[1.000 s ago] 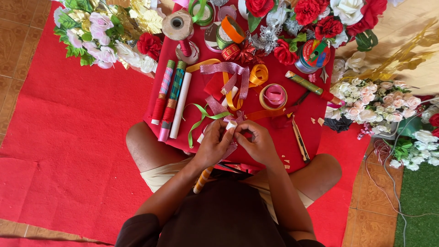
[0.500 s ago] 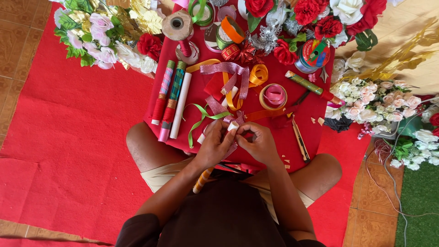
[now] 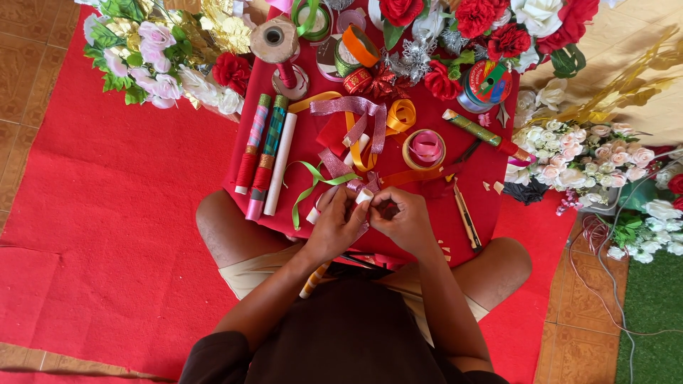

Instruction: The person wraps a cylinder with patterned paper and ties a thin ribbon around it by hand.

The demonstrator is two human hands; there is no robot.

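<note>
Here the red work board (image 3: pixel 469 235) is seen to be crowded almost to its edges, and bare surface is left only along its near right side, beside a thin gold stick (image 3: pixel 467 219) lying close to the right border. Wider open room is offered by the red floor cloth (image 3: pixel 107 235) on the left. The far edge is lined with artificial roses (image 3: pixel 491 21), ribbon spools (image 3: pixel 428 148) and a wooden reel (image 3: pixel 274 41); three wrapped rolls (image 3: pixel 265 153) are laid side by side at the left of the board.

Both forearms are brought in from the lap so that the hands meet at the near edge of the board. The left hand (image 3: pixel 340 226) is curled, its fingertips pinched on a small white roll (image 3: pixel 363 196) and on the pink glitter ribbon (image 3: pixel 341 169) that is wound against it. The right hand (image 3: pixel 402 222) is half closed, thumb and forefinger pressed to the same ribbon just beside the roll; how much is gripped cannot be told. The roll is held between the two hands, at their upper fingertips, with a green ribbon (image 3: pixel 307 186) trailing away to its left.
</note>
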